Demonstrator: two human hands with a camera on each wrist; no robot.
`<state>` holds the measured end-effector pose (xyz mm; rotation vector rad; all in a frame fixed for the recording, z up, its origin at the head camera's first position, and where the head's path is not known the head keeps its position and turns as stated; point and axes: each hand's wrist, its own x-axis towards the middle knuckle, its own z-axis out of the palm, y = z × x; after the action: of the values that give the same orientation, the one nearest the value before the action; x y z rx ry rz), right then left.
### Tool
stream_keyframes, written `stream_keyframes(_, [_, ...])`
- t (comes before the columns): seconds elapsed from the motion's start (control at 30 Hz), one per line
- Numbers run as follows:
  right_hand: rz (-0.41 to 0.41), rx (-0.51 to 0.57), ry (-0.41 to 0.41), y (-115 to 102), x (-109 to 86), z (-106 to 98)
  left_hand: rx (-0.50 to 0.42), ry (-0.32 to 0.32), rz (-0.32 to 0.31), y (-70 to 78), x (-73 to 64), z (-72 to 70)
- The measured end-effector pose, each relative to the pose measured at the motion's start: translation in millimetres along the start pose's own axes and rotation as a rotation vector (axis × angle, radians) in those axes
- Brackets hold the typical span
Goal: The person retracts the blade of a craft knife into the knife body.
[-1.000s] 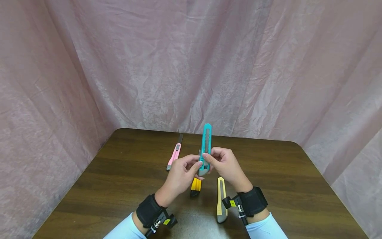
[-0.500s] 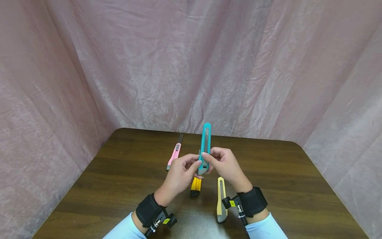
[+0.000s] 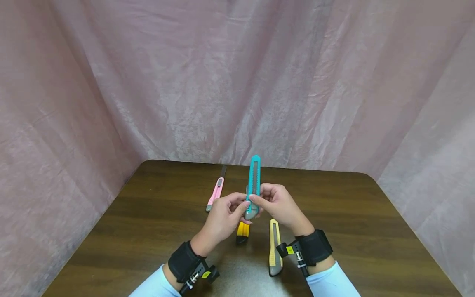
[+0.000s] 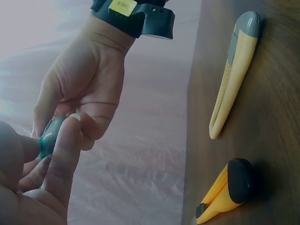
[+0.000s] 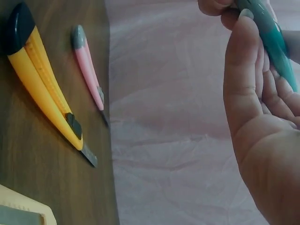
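Observation:
In the head view a teal box cutter (image 3: 254, 179) with a grey end stands nearly upright above the table, no blade showing past its tip. My left hand (image 3: 222, 216) pinches its lower left side between thumb and fingers. From the other side my right hand (image 3: 280, 206) pinches it too, thumb across its front. Behind and below lies an orange-yellow box cutter (image 3: 243, 232), partly covered by my left hand; the right wrist view shows its blade (image 5: 89, 155) out. A pale yellow box cutter (image 3: 275, 247) lies near my right wrist.
A pink box cutter (image 3: 216, 194), its blade (image 3: 223, 171) out, lies toward the back of the brown wooden table (image 3: 352, 222). Pinkish curtain cloth (image 3: 237, 82) hangs behind the table. Each wrist carries a black strap (image 3: 315, 247) with a camera.
The teal box cutter has shifted slightly left in the head view, and its tip sits a little lower. My right thumb is slightly lower on it. Both hands keep their hold.

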<state>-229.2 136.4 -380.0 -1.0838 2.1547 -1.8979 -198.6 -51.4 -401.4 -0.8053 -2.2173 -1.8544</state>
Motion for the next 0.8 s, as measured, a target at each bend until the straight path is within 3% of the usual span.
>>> stream_keyframes(0.13, [0.062, -0.060, 0.058, -6, -0.5, 6, 0.072, -0.025, -0.059, -4.2, -1.6, -0.6])
stream_keyframes(0.37, [0.298, -0.142, 0.152, 14, -11.9, 9, 0.343, -0.110, -0.069, -13.7, -7.5, 8.3])
stream_keyframes(0.6, [0.536, -0.199, 0.033, 23, -24.4, 12, 0.472, -0.269, -0.214, -15.6, -24.1, 21.6])
stream_keyframes(0.8, [0.705, -0.304, -0.095, 20, -34.5, 20, 0.499, -0.387, -0.328, -15.0, -37.9, 33.4])
